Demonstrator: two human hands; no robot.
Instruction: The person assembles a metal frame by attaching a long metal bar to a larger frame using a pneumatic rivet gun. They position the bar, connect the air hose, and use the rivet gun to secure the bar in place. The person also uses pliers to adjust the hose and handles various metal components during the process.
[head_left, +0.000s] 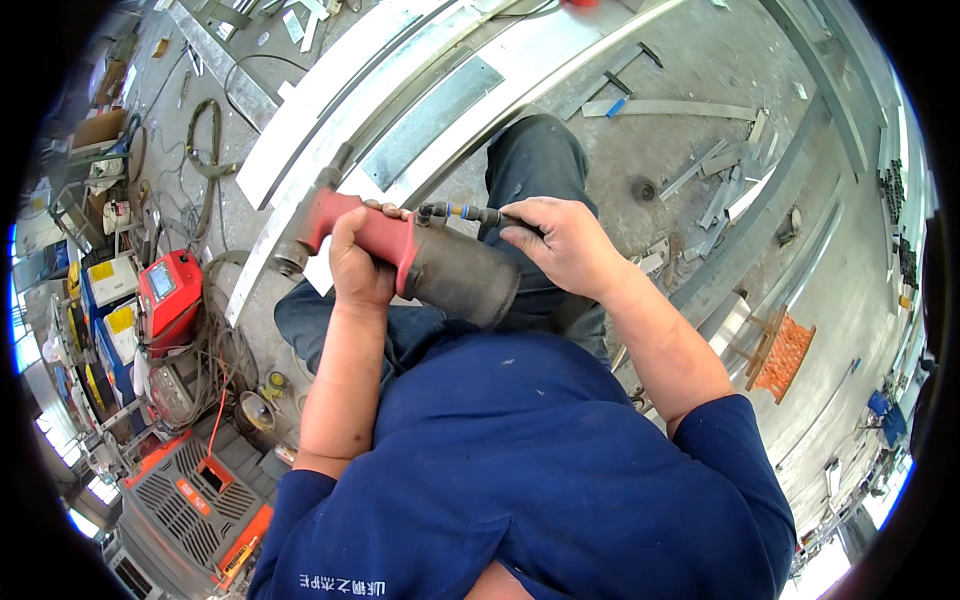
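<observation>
Concrete workshop floor (625, 160), grey, dusty, littered with metal offcuts and cables. One person in a navy shirt (560, 430) and dark trousers (540, 150), legs bent, working right in front of themselves.

Main item: red-and-black tool (406, 250), held up over the lap, clear of the floor. Red body and head on the left, fat black cylinder on the right, lying slightly tilted. Thin dark stub points away from the person, knob end points off to the left. Left hand (362, 265) clamped round the red body, thumb on the near side, fingertips showing at the far side. Right hand (570, 245) clamped on the black end of the hose fitting (456, 211), thumb and fingers pinching it. Fitting has a blue ring and runs along the far side of the cylinder, joined to it by an elbow near the red collar. Hands apart from each other, fitting and cylinder between them.

Beyond the tool: long pale metal strips, grey flat plate (435, 118) lying among them. Past the knee, blue-handled clamp (616, 105) on the floor; scrap pieces (715, 205) heaped to the right. Orange lattice piece (785, 358) further right. Left side: dark hose coil (208, 150), red machine with a screen (168, 300), grey-and-orange box unit (195, 510) nearer.
</observation>
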